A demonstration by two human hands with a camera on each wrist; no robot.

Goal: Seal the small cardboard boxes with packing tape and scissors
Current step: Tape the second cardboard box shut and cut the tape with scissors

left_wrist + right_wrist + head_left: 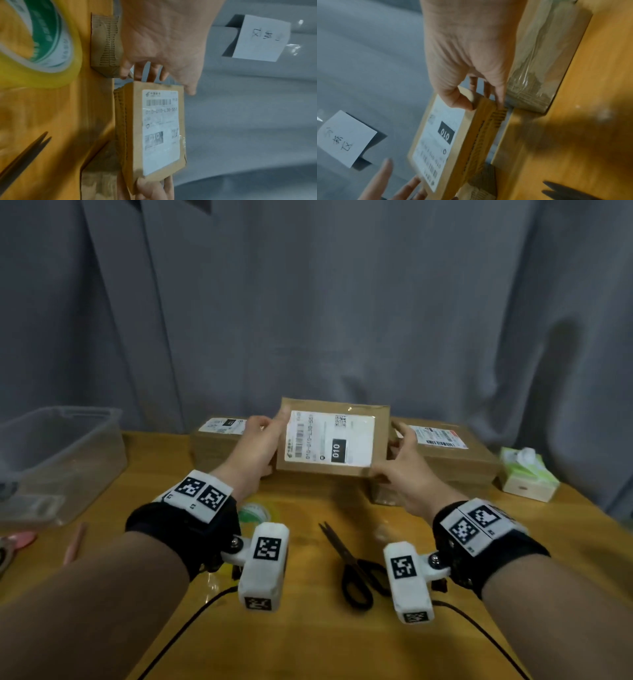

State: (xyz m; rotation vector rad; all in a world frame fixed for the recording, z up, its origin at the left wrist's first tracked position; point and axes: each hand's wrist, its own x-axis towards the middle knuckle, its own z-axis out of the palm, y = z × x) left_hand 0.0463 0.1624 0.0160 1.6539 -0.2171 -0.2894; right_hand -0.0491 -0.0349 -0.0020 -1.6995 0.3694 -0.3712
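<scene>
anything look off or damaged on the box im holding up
Slightly. The held box has a frayed, ragged corrugated edge along its side, and crinkled clear tape near the label's corner. Both hands, left hand and right hand, grip its ends above the table. Nothing spilled.

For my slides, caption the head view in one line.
Both hands, left and right, lift a labelled box above scissors and tape.

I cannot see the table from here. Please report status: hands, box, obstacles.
Left hand and right hand hold box 010 above table. Scissors and tape roll lie below, untouched.
</scene>
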